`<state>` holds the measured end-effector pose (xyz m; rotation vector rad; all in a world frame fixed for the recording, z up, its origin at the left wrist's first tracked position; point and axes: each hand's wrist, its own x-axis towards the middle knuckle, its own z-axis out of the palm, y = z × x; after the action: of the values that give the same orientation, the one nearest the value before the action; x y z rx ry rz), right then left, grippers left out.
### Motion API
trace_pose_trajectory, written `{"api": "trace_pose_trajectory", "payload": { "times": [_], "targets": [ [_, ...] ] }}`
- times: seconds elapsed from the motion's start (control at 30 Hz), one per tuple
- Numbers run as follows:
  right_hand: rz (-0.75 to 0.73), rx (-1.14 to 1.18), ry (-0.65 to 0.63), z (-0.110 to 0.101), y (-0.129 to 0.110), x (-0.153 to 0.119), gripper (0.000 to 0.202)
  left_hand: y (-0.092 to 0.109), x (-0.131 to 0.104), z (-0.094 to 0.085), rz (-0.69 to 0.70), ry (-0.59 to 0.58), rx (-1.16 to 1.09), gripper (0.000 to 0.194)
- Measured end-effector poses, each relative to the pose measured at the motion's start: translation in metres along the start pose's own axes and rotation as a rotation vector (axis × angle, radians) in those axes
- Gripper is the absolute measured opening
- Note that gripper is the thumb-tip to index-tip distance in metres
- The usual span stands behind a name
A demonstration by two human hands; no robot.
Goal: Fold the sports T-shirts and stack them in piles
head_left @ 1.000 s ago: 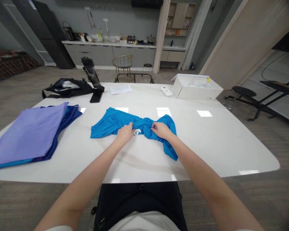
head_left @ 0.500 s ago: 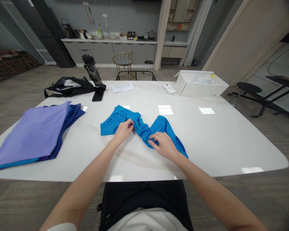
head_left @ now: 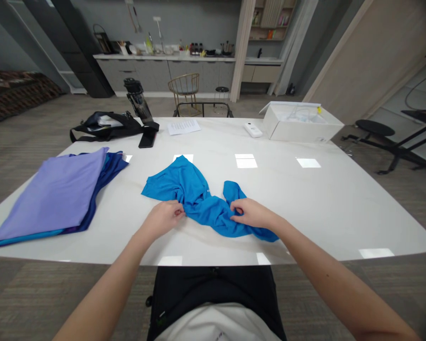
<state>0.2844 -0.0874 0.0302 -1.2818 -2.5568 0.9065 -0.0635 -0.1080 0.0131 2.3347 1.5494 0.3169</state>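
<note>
On the near part of the white table [head_left: 323,203] we see 1 blue garment [head_left: 211,209] lying crumpled before the person, w/ contact at 2 places. The L hand [head_left: 164,218] has its fingertips drawn together, pinching, as we read it, the near edge of the garment. The R hand [head_left: 253,213] bends over the R part, fingers curled against the fabric; we can't tell if they clamp a fold or merely rest there. Re progress: the garment is bunched through its middle, w/ the L end spread wider & a narrow flap standing off at R; neither flat nor squared, it is in our judgement well short of finished, w/ smoothing & shaping left. At L, apart from it, we note a layered stack [head_left: 57,189], lilac on top over blue & navy pieces, approx. flat; we take this as work done, tho the no. of pieces is unclear. Farther back lie a black phone [head_left: 147,139], a small white device [head_left: 253,130], an open white box [head_left: 298,131] & a printed sheet [head_left: 184,126]. Behind the phone, a dark bottle [head_left: 139,102] stands next to a black bag [head_left: 122,128]. Beyond the table we find a gold-framed chair [head_left: 183,88] & the kitchen counter [head_left: 128,75].
</note>
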Motion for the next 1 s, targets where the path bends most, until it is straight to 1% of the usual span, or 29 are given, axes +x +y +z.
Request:
{"api": "trace_pose_trajectory", "payload": {
  "times": [0.03, 0.1, 0.17, 0.2, 0.23, 0.3, 0.33, 0.4, 0.43, 0.5, 0.57, 0.63, 0.73, 0.8, 0.87, 0.93, 0.97, 1.0],
  "targets": [
    [-0.017, 0.043, -0.040, 0.000, -0.006, -0.002, 0.011, 0.003, 0.002, -0.002, -0.030, 0.039, -0.029, 0.017],
    [-0.029, 0.103, -0.073, 0.001, -0.016, 0.000, 0.020, 0.013, 0.012, -0.002, -0.084, 0.186, -0.015, 0.025],
    [-0.014, 0.104, -0.008, 0.003, -0.021, 0.012, 0.030, 0.023, 0.027, 0.002, -0.125, 0.319, 0.103, 0.040],
    [0.000, 0.084, 0.054, 0.004, -0.021, 0.022, 0.031, 0.027, 0.035, 0.006, -0.139, 0.336, 0.168, 0.046],
    [0.015, 0.058, 0.119, 0.006, -0.020, 0.034, 0.029, 0.031, 0.043, 0.010, -0.154, 0.322, 0.215, 0.045],
    [0.040, 0.025, 0.228, 0.008, -0.016, 0.060, 0.019, 0.034, 0.056, 0.021, -0.172, 0.252, 0.237, 0.028],
    [0.048, 0.034, 0.257, 0.009, -0.013, 0.074, 0.019, 0.034, 0.063, 0.026, -0.174, 0.229, 0.211, 0.020],
    [0.065, 0.084, 0.274, 0.010, -0.006, 0.101, 0.027, 0.032, 0.074, 0.035, -0.150, 0.239, 0.088, 0.022],
    [0.077, 0.100, 0.264, 0.010, -0.003, 0.112, 0.030, 0.030, 0.080, 0.038, -0.123, 0.267, -0.006, 0.023],
    [0.104, 0.094, 0.231, 0.010, 0.003, 0.130, 0.032, 0.028, 0.093, 0.042, -0.072, 0.340, -0.248, 0.020],
    [0.126, 0.067, 0.219, 0.010, 0.008, 0.142, 0.029, 0.027, 0.106, 0.044, -0.078, 0.414, -0.526, 0.014],
    [0.138, 0.074, 0.236, 0.008, 0.012, 0.147, 0.024, 0.025, 0.114, 0.043, -0.128, 0.485, -0.778, 0.015],
    [0.146, 0.082, 0.271, 0.001, 0.021, 0.142, 0.014, 0.015, 0.116, 0.035, -0.209, 0.617, -1.030, 0.022],
    [0.143, 0.059, 0.334, -0.010, 0.030, 0.127, 0.012, 0.002, 0.109, 0.023, -0.278, 0.759, -1.150, 0.024],
    [0.129, 0.054, 0.425, -0.023, 0.040, 0.105, 0.013, -0.013, 0.097, 0.009, -0.330, 0.925, -1.251, 0.026],
    [0.128, 0.081, 0.489, -0.036, 0.050, 0.078, 0.016, -0.026, 0.082, -0.004, -0.345, 1.053, -1.305, 0.027],
    [0.131, 0.107, 0.505, -0.041, 0.055, 0.064, 0.018, -0.031, 0.073, -0.007, -0.366, 1.086, -1.317, 0.028],
    [0.147, 0.132, 0.504, -0.045, 0.059, 0.050, 0.019, -0.035, 0.065, -0.009, -0.404, 1.084, -1.328, 0.028]
  ]
}}
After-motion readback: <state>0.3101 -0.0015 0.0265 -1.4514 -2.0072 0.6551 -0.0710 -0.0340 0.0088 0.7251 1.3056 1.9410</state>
